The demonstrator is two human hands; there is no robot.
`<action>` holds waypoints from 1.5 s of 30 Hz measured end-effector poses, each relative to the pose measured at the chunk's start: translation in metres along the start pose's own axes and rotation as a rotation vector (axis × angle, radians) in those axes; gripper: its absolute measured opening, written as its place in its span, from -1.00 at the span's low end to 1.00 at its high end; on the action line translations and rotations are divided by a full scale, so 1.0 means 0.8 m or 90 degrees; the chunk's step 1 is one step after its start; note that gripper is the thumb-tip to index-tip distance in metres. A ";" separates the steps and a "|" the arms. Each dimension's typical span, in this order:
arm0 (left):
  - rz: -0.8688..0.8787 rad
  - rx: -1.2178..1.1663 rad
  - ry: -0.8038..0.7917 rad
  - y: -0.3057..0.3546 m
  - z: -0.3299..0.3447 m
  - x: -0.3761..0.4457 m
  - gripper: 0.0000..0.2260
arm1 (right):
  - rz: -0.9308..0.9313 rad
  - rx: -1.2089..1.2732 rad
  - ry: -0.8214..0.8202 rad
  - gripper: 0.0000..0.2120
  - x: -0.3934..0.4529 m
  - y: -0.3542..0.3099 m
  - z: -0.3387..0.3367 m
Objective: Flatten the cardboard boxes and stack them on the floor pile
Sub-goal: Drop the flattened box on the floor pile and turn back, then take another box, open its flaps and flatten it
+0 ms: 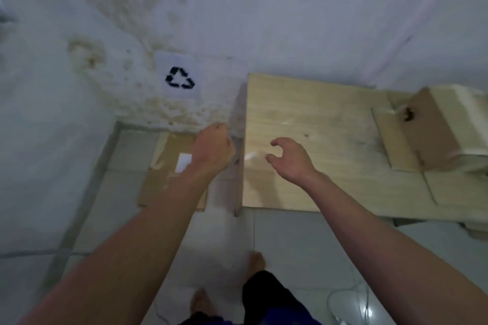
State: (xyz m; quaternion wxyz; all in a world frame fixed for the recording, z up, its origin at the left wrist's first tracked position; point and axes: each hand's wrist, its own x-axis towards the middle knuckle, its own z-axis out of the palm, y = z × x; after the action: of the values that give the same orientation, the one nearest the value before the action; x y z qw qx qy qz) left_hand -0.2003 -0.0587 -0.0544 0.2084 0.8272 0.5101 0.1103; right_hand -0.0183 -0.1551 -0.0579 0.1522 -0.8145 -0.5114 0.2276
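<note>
Left of centre, on the floor tiles [126, 187], lay a flattened box [169, 163]; above it hung left hand [214, 150], fingers curled, empty. Over counter [330, 140] hovered right hand [287, 158], half open, holding nothing. At right edge stood unflattened box [427, 129]. Upper centre showed recycling sign [180, 77].

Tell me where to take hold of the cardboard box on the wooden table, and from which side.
Probably grip the cardboard box at its raised upper edge, coming from the left with the right hand. The box lies tilted, its brown face towards that hand, and a flap lies flat on the wooden table.
</note>
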 end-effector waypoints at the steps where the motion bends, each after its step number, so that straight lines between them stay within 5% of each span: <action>1: 0.024 0.000 0.000 0.025 -0.001 0.005 -0.70 | 0.008 0.005 0.014 -0.58 -0.005 0.018 -0.021; 6: 0.107 0.024 -0.003 0.152 0.024 0.032 -0.64 | 0.041 0.012 0.073 -0.59 -0.023 0.120 -0.109; 18: 0.117 -0.033 -0.097 0.433 0.190 0.048 -0.63 | 0.090 0.013 0.122 -0.64 -0.050 0.410 -0.265; 29: 0.141 -0.048 -0.161 0.578 0.279 0.132 -0.59 | 0.132 0.046 0.168 -0.63 -0.012 0.569 -0.349; 35: 0.163 -0.095 -0.181 0.671 0.324 0.163 -0.55 | 0.194 0.024 0.216 -0.47 0.009 0.638 -0.402; 45: 0.093 -0.118 -0.200 0.761 0.383 0.183 -0.44 | 0.226 -0.010 0.138 -0.28 0.061 0.742 -0.451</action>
State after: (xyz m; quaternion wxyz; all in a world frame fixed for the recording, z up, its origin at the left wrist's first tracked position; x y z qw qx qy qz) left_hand 0.4731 -0.2387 -0.0524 0.3521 0.8464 0.3974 0.0411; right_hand 0.6437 -0.3719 -0.0473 0.1573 -0.9128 -0.3424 0.1576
